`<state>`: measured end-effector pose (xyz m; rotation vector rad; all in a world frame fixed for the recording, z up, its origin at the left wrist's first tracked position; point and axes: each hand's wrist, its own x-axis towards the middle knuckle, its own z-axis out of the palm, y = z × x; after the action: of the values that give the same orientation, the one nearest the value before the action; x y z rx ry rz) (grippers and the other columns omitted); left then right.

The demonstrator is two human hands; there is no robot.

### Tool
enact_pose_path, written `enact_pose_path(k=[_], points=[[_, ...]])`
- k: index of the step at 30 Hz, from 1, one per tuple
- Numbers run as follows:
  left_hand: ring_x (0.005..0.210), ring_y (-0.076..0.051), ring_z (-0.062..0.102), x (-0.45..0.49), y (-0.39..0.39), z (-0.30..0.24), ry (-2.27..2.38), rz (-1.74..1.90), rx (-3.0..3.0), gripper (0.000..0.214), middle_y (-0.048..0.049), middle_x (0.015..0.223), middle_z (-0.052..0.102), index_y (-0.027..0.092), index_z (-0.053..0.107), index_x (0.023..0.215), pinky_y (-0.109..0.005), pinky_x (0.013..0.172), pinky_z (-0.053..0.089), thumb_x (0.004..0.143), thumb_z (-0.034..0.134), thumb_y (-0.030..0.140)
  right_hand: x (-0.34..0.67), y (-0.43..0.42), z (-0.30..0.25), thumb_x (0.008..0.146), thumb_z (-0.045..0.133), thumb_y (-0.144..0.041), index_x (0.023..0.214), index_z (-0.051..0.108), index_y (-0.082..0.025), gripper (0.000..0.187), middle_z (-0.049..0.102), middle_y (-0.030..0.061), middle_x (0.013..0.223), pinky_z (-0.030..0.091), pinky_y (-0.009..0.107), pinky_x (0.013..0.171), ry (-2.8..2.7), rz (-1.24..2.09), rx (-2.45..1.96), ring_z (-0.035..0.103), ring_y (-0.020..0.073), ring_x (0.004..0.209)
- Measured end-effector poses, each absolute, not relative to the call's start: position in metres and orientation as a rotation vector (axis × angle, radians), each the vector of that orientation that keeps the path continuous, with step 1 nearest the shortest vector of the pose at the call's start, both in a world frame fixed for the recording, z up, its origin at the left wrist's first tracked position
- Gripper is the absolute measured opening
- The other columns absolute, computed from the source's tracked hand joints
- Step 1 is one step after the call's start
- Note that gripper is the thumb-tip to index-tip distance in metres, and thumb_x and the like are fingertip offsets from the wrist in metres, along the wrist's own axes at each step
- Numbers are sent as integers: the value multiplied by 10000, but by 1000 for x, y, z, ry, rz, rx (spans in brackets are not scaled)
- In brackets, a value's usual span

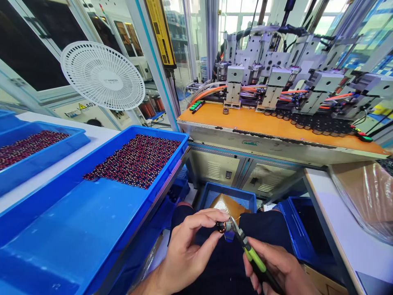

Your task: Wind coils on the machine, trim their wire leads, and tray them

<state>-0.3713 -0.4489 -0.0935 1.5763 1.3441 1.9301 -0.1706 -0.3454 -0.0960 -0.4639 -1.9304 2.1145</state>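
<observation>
Between the thumb and fingers of my left hand [190, 246] is a small motor stator [221, 226] with copper windings and a dark body. My right hand [276, 262] is wrapped round a pair of pliers [256, 259] with green and black handles. The pliers' metal jaws reach up to the stator's right side, where a thin wire end sticks out. Whether the jaws grip the wire is too small to tell. Both hands are above my lap, over a blue bin [248, 196] holding a brown sheet [227, 203].
At left, a large blue tray [55, 229] holds many small wound parts [138, 159]; another blue tray [46, 153] lies beyond it. A white fan [102, 76] stands behind. Ahead is a machine [276, 82] on an orange bench [245, 123]. A white table [346, 221] is at right.
</observation>
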Motion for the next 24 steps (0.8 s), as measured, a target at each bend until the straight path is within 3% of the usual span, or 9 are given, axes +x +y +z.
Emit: enact_pose_path(k=[4, 9, 12, 16, 20, 22, 24], points=[[1079, -176, 687, -370, -449, -97, 1367, 1930, 1541, 522, -25, 1110, 726, 258, 545, 1128, -318, 992, 551, 773, 595, -122, -170, -344, -107, 874, 607, -320, 1312, 627, -259, 443, 613, 58, 833, 495, 215, 560, -2055, 2016, -558, 564, 108, 617], [1071, -178, 690, -372, -450, -98, 1376, 1940, 1497, 530, -19, 1101, 733, 284, 581, 1150, -319, 978, 554, 779, 617, -93, -166, -338, -118, 805, 580, -188, 1429, 500, -229, 630, 655, 66, 939, 550, 225, 646, -2163, 1791, -479, 621, 120, 679], [1033, -177, 698, -377, -447, -99, 1374, 1937, 1424, 456, -31, 1070, 745, 289, 676, 1105, -286, 922, 566, 780, 673, -30, -164, -327, -109, 800, 561, -141, 1390, 554, -204, 593, 695, 80, 935, 570, 263, 803, -2356, 1447, -547, 679, 180, 845], [927, -177, 715, -384, -439, -107, 1211, 1884, 923, 197, -57, 1031, 760, 254, 780, 886, -240, 790, 575, 708, 831, 189, -186, -282, -69, 773, 577, -147, 1368, 583, -222, 599, 676, 100, 1200, 526, 353, 982, -2560, 726, -613, 621, 272, 1148], [737, -134, 702, -386, -440, -113, 1056, 1867, 556, 349, -48, 898, 776, 209, 775, 799, -215, 700, 543, 508, 948, 295, -245, -194, -12, 727, 568, -117, 1369, 560, -132, 643, 683, 105, 1139, 529, 309, 919, -2494, 122, -767, 659, 235, 1010], [695, -116, 691, -389, -450, -108, 1088, 1858, 525, 338, -48, 865, 778, 195, 771, 789, -204, 679, 527, 522, 945, 306, -277, -151, 8, 739, 594, -120, 1336, 581, -74, 599, 677, 154, 1155, 506, 333, 898, -2441, 45, -836, 651, 266, 1015], [719, -132, 702, -400, -465, -99, 1177, 1854, 511, 348, -72, 907, 786, 192, 776, 854, -221, 686, 534, 574, 921, 339, -306, -119, 18, 739, 623, -123, 1193, 682, -62, 462, 716, 173, 1050, 493, 321, 760, -2423, 30, -888, 679, 264, 889]])
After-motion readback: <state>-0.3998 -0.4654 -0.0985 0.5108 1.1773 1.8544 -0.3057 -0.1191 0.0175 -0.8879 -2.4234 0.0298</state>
